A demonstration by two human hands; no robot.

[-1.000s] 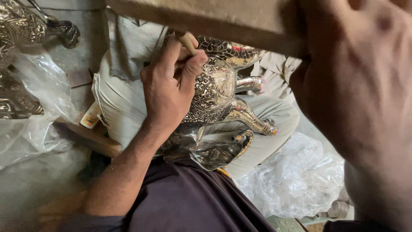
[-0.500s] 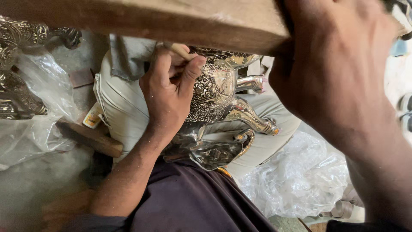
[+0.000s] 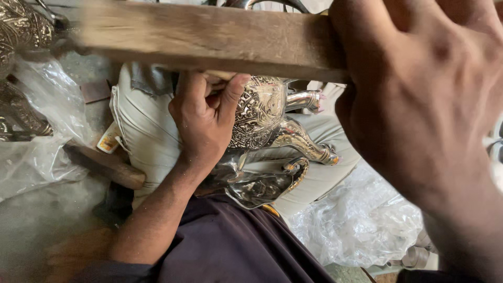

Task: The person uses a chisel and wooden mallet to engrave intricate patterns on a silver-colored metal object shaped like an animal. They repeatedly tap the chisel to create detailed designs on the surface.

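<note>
An ornate engraved metal teapot (image 3: 262, 112) with a curved spout and handle rests on my lap, against my pale trousers (image 3: 141, 131). My left hand (image 3: 204, 123) grips a thin rod-like tool (image 3: 220, 76) pressed against the pot's patterned body. My right hand (image 3: 419, 99) fills the right of the view, close to the camera, closed around the end of a thick wooden bar (image 3: 209, 39) that crosses the top of the frame above the pot.
More engraved metalware (image 3: 21, 31) sits at the far left on crumpled clear plastic (image 3: 36, 157). A wooden handle (image 3: 107, 167) lies beside my leg. More plastic wrap (image 3: 356, 220) lies at the lower right. A grey floor shows at the lower left.
The wooden bar has swung down lower over the teapot, and my right hand has grown larger in view. My left hand stays on the tool against the pot.
</note>
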